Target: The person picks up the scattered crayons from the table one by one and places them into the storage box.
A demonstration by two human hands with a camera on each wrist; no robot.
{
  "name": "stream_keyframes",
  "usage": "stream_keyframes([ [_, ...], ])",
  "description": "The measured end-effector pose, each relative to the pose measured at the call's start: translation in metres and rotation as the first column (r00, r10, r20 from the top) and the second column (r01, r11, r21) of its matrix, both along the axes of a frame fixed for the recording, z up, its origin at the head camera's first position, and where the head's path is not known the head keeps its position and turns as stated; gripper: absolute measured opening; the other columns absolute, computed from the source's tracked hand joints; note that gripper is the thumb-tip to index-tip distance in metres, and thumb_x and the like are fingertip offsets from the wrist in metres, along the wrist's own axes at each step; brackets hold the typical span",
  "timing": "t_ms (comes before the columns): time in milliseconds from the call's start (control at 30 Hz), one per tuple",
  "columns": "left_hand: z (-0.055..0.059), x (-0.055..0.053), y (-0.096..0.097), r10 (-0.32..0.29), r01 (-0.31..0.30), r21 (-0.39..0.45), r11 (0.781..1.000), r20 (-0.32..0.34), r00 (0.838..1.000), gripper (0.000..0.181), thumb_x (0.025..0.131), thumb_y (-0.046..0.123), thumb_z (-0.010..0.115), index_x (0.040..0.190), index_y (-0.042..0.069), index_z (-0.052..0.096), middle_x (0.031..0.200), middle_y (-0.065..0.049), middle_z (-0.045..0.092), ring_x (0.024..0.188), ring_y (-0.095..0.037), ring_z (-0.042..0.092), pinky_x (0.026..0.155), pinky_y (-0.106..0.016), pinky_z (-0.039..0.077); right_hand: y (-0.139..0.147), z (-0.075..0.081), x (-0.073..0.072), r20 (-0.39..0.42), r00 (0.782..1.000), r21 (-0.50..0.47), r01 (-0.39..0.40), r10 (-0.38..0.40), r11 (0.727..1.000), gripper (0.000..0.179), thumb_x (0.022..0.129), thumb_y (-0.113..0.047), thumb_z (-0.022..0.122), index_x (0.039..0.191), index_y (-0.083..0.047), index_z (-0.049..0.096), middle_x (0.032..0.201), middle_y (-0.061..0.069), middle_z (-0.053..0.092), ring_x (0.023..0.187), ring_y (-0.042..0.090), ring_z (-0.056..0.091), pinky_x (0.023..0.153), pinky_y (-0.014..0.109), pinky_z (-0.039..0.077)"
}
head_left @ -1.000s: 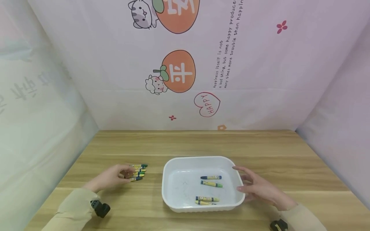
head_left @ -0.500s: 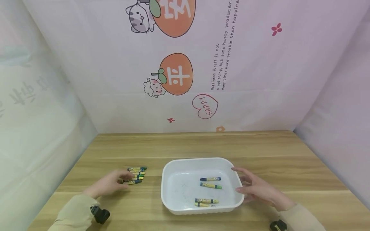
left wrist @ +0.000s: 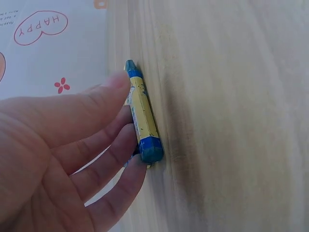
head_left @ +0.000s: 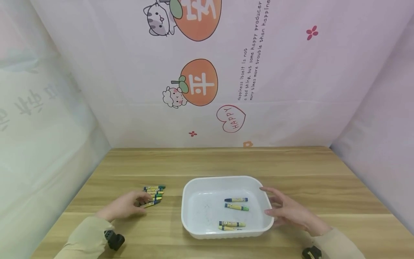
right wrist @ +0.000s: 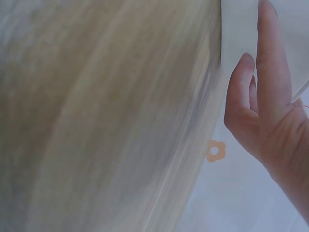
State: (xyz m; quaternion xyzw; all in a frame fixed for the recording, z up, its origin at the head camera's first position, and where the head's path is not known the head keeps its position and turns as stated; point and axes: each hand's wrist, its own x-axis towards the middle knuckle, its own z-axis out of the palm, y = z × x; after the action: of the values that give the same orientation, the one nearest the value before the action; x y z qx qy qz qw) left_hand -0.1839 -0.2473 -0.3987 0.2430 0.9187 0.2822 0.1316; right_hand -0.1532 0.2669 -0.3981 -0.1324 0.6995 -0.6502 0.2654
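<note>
In the left wrist view, my left hand (left wrist: 91, 130) pinches a crayon (left wrist: 145, 113) with a yellow wrapper, blue bands and a dark blue-green tip. The thumb lies over its tip end and the fingers are behind it. In the head view that crayon (head_left: 152, 203) sits slanted, nearest me, beside a row of several crayons (head_left: 155, 187) partly covered by the left hand (head_left: 126, 207). My right hand (head_left: 291, 212) holds the white plastic tray (head_left: 191, 233) by its right wall, thumb at the rim. In the right wrist view the right hand's fingers (right wrist: 271, 58) lie along the outer wall.
Inside the tray are a dark blue crayon (head_left: 236, 199), a green one (head_left: 237, 207) and two yellowish ones (head_left: 232, 223) near the front wall. Beneath is a wooden table (head_left: 207, 162), with a printed white sheet (head_left: 284, 118) behind it and sheets at both sides.
The nearest crayon has turned to a steeper slant in my left hand's fingers. Its row has come more into view. The right hand and tray stay put, with slight head-camera sway.
</note>
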Motion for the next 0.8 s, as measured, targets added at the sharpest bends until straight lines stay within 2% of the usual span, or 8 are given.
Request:
stream_keyframes([
  [200, -0.004, 0.002, 0.013, -0.056, 0.056, -0.008, 0.998, 0.018, 0.998, 0.038, 0.076, 0.017, 0.077, 0.109, 0.003, 0.064, 0.088, 0.002, 0.057, 0.077, -0.004, 0.051, 0.066, -0.022, 0.047, 0.001, 0.000, 0.000, 0.000, 1.000, -0.001, 0.000, 0.000, 1.000, 0.085, 0.088, -0.006, 0.063, 0.146, -0.001, 0.002, 0.134, 0.046, 0.016, 0.098, 0.030, 0.063, 0.078, 0.054, 0.053],
  [500, -0.013, -0.002, 0.022, -0.065, 0.066, -0.012, 0.998, 0.026, 0.998, 0.036, 0.074, 0.012, 0.079, 0.104, 0.007, 0.061, 0.082, 0.002, 0.051, 0.069, -0.004, 0.044, 0.060, -0.022, 0.042, 0.002, -0.002, -0.002, -0.014, 1.000, 0.007, -0.002, 0.002, 1.000, 0.085, 0.087, -0.006, 0.063, 0.146, 0.000, 0.002, 0.135, 0.048, 0.014, 0.099, 0.031, 0.063, 0.077, 0.053, 0.053],
  [800, -0.003, 0.001, 0.026, -0.090, 0.090, -0.006, 0.996, 0.052, 0.995, 0.030, 0.077, 0.007, 0.075, 0.102, 0.007, 0.059, 0.081, 0.000, 0.051, 0.068, -0.005, 0.043, 0.059, -0.022, 0.041, 0.001, -0.003, -0.002, -0.008, 1.000, 0.001, -0.006, 0.006, 1.000, 0.085, 0.088, -0.006, 0.063, 0.146, -0.001, 0.002, 0.135, 0.047, 0.014, 0.099, 0.031, 0.063, 0.078, 0.053, 0.053],
])
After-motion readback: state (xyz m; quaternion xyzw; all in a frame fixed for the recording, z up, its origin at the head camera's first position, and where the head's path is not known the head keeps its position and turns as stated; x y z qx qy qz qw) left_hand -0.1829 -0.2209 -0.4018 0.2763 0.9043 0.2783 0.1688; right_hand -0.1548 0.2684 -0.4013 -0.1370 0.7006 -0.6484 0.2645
